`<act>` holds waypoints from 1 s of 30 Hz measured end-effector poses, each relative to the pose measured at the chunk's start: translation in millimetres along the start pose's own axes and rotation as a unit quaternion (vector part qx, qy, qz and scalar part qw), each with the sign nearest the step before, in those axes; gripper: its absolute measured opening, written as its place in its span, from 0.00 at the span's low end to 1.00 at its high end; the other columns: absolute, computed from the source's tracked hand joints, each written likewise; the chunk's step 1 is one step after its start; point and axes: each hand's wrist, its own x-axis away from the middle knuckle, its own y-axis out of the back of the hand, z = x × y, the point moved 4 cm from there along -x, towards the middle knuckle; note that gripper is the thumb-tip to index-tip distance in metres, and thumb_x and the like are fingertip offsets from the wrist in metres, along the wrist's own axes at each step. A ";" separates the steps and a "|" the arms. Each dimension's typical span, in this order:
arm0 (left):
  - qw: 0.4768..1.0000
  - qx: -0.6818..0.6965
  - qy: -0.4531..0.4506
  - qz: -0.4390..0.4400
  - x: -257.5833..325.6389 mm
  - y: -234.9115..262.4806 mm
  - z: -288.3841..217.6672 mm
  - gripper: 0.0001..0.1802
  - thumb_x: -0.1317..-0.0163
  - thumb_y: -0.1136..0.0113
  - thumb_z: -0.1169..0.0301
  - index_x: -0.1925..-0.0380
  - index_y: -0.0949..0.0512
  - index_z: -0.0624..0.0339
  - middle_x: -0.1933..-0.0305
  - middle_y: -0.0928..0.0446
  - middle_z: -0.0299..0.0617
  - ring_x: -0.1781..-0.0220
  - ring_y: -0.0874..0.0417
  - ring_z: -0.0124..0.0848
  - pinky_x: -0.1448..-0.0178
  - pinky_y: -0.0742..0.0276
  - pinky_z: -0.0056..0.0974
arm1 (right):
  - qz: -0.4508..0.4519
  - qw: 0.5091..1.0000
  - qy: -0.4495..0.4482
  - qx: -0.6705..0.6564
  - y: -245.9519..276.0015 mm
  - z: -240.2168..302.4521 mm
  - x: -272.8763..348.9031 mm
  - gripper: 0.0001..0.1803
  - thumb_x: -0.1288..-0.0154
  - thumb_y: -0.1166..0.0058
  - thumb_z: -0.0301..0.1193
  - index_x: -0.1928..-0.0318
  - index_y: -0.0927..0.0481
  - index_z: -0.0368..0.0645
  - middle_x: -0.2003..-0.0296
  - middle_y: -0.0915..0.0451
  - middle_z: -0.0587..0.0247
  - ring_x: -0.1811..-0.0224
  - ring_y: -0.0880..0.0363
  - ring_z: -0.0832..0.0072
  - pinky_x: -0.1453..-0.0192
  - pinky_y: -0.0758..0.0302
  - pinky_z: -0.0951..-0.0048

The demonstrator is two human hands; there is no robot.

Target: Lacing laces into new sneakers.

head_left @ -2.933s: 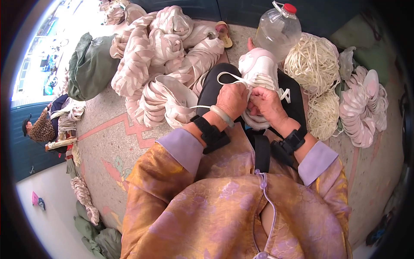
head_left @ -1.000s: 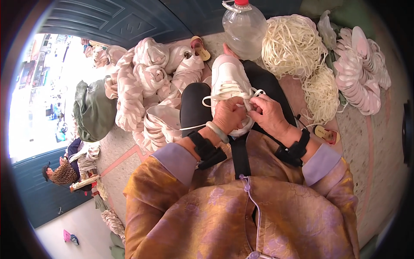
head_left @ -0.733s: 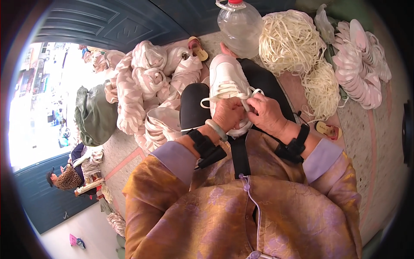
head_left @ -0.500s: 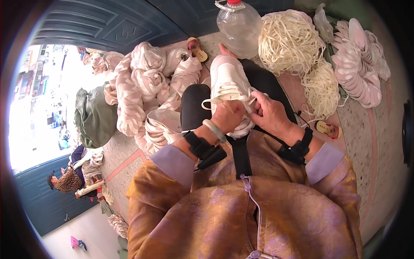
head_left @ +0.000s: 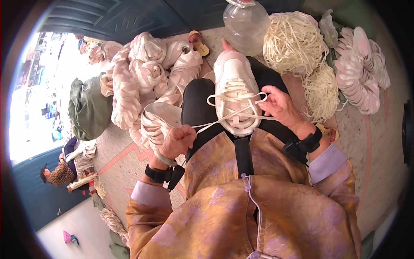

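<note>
A white and pale pink sneaker [head_left: 235, 88] lies on my lap, toe pointing away. My left hand [head_left: 179, 140] is pulled out to the left of the shoe and grips one end of its cream lace [head_left: 215, 122], which runs taut back to the eyelets. My right hand [head_left: 280, 105] rests at the shoe's right side and pinches the other part of the lace near the top eyelets.
A heap of pink and white shoe uppers [head_left: 144, 82] lies at my left. A clear plastic jug [head_left: 246, 23] stands ahead. Bundles of cream laces [head_left: 297, 43] and a stack of pale pink insoles [head_left: 360, 73] lie at my right. A green sack [head_left: 88, 108] sits far left.
Both hands were close together at the shoe's tongue. Now my left hand has drawn the lace out to the left and down, and the right hand has shifted to the shoe's right side.
</note>
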 end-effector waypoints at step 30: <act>0.823 -0.270 0.092 -0.492 -91.2 116.5 146.5 0.20 0.50 0.43 0.69 0.57 0.34 0.57 0.64 0.22 0.50 0.59 0.21 0.50 0.55 0.28 0.49 | -0.065 0.995 -0.073 -0.023 18.6 -28.8 -1.9 0.12 0.37 0.51 0.30 0.55 0.25 0.40 0.74 0.26 0.70 0.79 0.33 0.86 0.73 0.35 0.87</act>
